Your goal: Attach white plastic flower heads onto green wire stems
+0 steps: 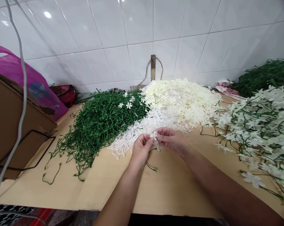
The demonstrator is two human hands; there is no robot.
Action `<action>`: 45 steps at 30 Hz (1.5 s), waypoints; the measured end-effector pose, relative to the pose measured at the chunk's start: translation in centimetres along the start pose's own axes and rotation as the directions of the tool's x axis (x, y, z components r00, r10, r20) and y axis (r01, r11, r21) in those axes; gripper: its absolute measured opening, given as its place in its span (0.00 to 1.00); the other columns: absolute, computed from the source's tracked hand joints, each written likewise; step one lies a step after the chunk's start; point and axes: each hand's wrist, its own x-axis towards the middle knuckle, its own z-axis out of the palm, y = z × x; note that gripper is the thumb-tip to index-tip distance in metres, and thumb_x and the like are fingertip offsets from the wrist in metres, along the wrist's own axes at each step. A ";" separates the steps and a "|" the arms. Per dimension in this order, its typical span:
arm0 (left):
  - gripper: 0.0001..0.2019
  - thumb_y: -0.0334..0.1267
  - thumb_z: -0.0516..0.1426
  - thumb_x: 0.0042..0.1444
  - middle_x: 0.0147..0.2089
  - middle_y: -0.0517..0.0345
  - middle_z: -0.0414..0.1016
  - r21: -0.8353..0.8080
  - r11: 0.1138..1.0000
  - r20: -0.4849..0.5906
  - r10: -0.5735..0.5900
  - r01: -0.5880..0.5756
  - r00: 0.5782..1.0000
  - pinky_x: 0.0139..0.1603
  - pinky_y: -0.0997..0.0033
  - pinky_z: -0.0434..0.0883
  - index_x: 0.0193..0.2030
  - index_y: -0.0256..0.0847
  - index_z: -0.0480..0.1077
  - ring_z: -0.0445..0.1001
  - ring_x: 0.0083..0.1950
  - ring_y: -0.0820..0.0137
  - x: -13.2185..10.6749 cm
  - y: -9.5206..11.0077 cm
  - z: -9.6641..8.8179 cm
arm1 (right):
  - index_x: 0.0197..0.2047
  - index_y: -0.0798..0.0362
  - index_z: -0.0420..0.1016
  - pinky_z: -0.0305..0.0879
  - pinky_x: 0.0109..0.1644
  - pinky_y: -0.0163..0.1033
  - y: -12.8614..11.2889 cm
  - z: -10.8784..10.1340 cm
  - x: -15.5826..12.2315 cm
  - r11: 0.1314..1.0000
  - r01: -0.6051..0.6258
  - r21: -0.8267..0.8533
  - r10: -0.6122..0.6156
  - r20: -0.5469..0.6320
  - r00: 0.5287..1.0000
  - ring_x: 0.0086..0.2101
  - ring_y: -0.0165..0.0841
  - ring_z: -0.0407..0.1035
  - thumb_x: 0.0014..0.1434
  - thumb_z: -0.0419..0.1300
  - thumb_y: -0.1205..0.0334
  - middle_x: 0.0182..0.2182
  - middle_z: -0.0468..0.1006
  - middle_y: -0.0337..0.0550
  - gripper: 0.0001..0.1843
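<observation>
A small white artificial flower (154,135) is pinched between my two hands at the middle of the table. My left hand (143,146) is closed, thumb and forefinger at the flower's left side. From the right, the fingertips of my right hand (169,140) close on its other edge. Below the hands a green plastic stem (151,168) shows; whether it joins the flower is hidden. Right behind my fingers lies a heap of thin white flower pieces (130,135), and beyond it a pile of cream-white petals (179,97).
A tangle of green stems (104,122) fills the left. White flowers on stems (269,122) are heaped at right, with more greenery (266,73) behind. A cardboard box (12,119), pink bag (31,81) and hanging grey cable (23,94) stand left. A tiled wall (137,25) closes the back.
</observation>
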 end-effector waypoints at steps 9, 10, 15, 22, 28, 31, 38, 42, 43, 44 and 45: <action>0.10 0.39 0.58 0.41 0.20 0.67 0.64 0.085 0.996 -0.029 0.038 -0.036 0.999 0.27 0.78 0.59 0.28 0.38 0.61 0.63 0.24 0.79 0.3 0.0 -0.5 | 0.25 0.53 0.71 0.64 0.31 0.33 -1.1 0.2 -1.0 0.967 0.219 -0.133 -0.240 -0.166 0.956 0.24 0.24 0.64 0.37 0.68 0.59 0.22 0.71 0.35 0.12; 0.10 0.38 0.58 0.42 0.21 0.67 0.63 0.103 0.994 -0.027 0.043 -0.040 0.999 0.27 0.78 0.59 0.28 0.38 0.60 0.63 0.24 0.79 0.3 0.0 -0.4 | 0.25 0.53 0.71 0.63 0.31 0.33 -1.0 0.5 -1.1 0.951 0.246 -0.186 -0.275 -0.152 0.949 0.23 0.24 0.63 0.38 0.67 0.59 0.21 0.70 0.35 0.11; 0.08 0.38 0.57 0.43 0.22 0.68 0.61 0.163 0.985 -0.018 0.060 -0.056 0.998 0.27 0.78 0.59 0.29 0.39 0.60 0.60 0.23 0.79 0.2 -0.3 -0.4 | 0.27 0.53 0.71 0.63 0.32 0.35 0.0 1.5 -1.4 0.802 0.298 -0.517 -0.395 -0.085 0.915 0.26 0.28 0.65 0.47 0.60 0.62 0.23 0.71 0.37 0.04; 0.09 0.36 0.58 0.41 0.22 0.68 0.60 0.148 0.987 -0.024 0.061 -0.057 0.998 0.26 0.79 0.57 0.28 0.39 0.61 0.59 0.23 0.81 0.5 -0.6 -0.4 | 0.27 0.52 0.70 0.63 0.42 0.40 1.7 0.5 -0.8 0.429 0.435 -0.792 -0.635 0.078 0.769 0.35 0.33 0.66 0.51 0.56 0.69 0.31 0.71 0.43 0.04; 0.08 0.34 0.58 0.42 0.23 0.67 0.61 0.136 0.989 -0.020 0.062 -0.059 0.998 0.27 0.79 0.58 0.29 0.38 0.61 0.59 0.24 0.80 0.6 -0.8 -0.4 | 0.27 0.52 0.69 0.65 0.42 0.41 2.2 0.6 -0.7 0.346 0.432 -0.833 -0.683 0.091 0.725 0.36 0.34 0.67 0.52 0.55 0.68 0.32 0.71 0.45 0.05; 0.08 0.34 0.57 0.42 0.23 0.67 0.62 0.148 0.987 -0.017 0.069 -0.065 0.998 0.27 0.79 0.58 0.29 0.38 0.61 0.60 0.24 0.80 0.5 -0.8 -0.4 | 0.27 0.52 0.68 0.65 0.41 0.41 2.3 0.7 -0.9 0.315 0.443 -0.839 -0.705 0.106 0.701 0.37 0.34 0.67 0.53 0.54 0.68 0.33 0.71 0.46 0.05; 0.06 0.34 0.57 0.44 0.24 0.65 0.62 0.186 0.974 0.050 0.121 -0.128 0.991 0.27 0.79 0.58 0.28 0.38 0.62 0.61 0.25 0.80 0.3 -0.6 -0.3 | 0.28 0.52 0.68 0.67 0.37 0.38 2.9 0.7 -0.7 0.499 0.415 -0.761 -0.600 0.043 0.799 0.37 0.33 0.68 0.53 0.55 0.66 0.36 0.71 0.47 0.04; 0.08 0.36 0.59 0.43 0.25 0.64 0.65 0.165 0.979 0.063 0.108 -0.117 0.992 0.29 0.78 0.60 0.30 0.38 0.64 0.64 0.26 0.78 -0.1 0.0 -0.3 | 0.26 0.54 0.69 0.67 0.37 0.38 2.7 0.6 -0.7 0.767 0.314 -0.559 -0.423 -0.074 0.903 0.34 0.32 0.69 0.49 0.59 0.62 0.34 0.73 0.45 0.05; 0.09 0.37 0.59 0.44 0.26 0.63 0.66 0.140 0.984 0.067 0.102 -0.111 0.993 0.30 0.78 0.61 0.31 0.38 0.65 0.65 0.27 0.77 -0.1 0.1 -0.3 | 0.25 0.54 0.68 0.67 0.35 0.37 2.5 0.5 -0.7 0.820 0.285 -0.496 -0.375 -0.090 0.923 0.31 0.31 0.69 0.48 0.60 0.60 0.31 0.74 0.43 0.06; 0.09 0.38 0.59 0.44 0.26 0.62 0.67 0.114 0.988 0.069 0.096 -0.104 0.993 0.31 0.77 0.62 0.31 0.37 0.65 0.66 0.27 0.77 -0.1 0.3 -0.3 | 0.24 0.54 0.68 0.66 0.33 0.36 2.3 0.5 -0.6 0.862 0.261 -0.434 -0.335 -0.100 0.937 0.28 0.30 0.69 0.46 0.62 0.59 0.27 0.73 0.41 0.08; 0.09 0.39 0.59 0.44 0.26 0.62 0.68 0.094 0.991 0.062 0.092 -0.098 0.994 0.31 0.77 0.63 0.32 0.37 0.66 0.66 0.28 0.77 -0.1 0.3 -0.3 | 0.24 0.54 0.68 0.65 0.31 0.35 2.1 0.4 -0.6 0.894 0.244 -0.376 -0.305 -0.111 0.946 0.25 0.28 0.67 0.44 0.63 0.59 0.24 0.72 0.39 0.09</action>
